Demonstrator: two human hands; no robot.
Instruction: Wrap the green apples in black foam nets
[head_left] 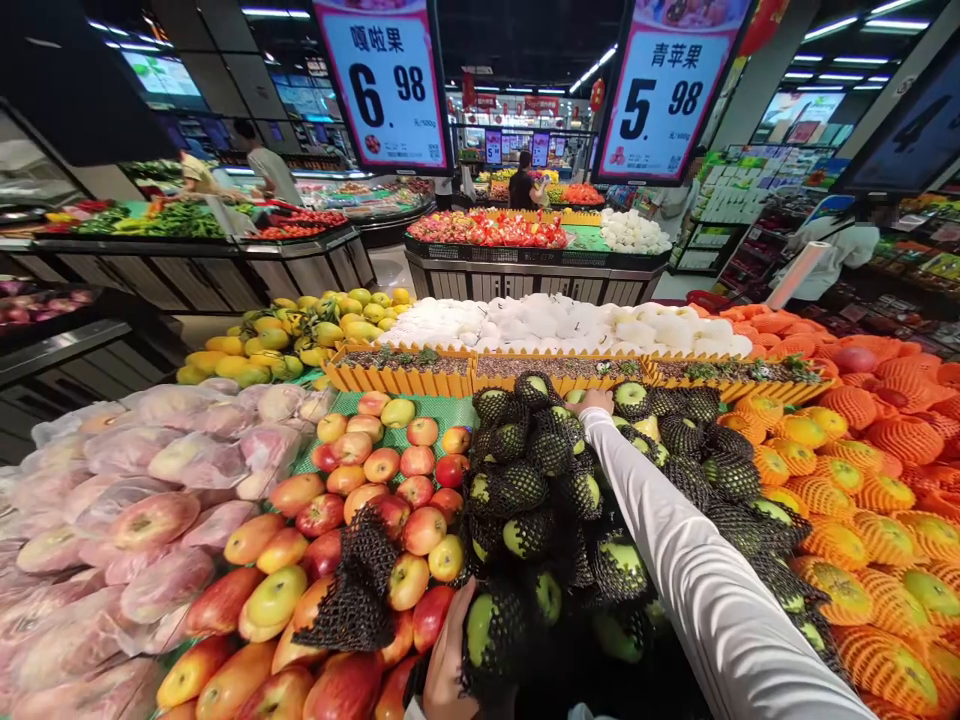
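Observation:
At the bottom centre, my left hand (448, 665) is closed against the left side of a green apple (480, 632) in a black foam net; some of its fingers are hidden. My right arm, in a white sleeve, stretches across the netted green apples. Far back in the pile, my right hand (592, 400) has its fingers bent over another green apple (574, 396), partly hidden by the hand. More green apples in black nets (529, 535) are heaped between my hands. A loose black foam net (358, 585) lies on the red apples (322, 515) left of my left hand.
Wrapped pinkish fruit (161, 520) fills the left side. Orange-netted fruit (844, 590) lies at the right. A low yellow fence (420, 375) borders the back, with white-wrapped fruit (555, 322) behind it. Price screens (382, 90) hang overhead. Several people stand farther off.

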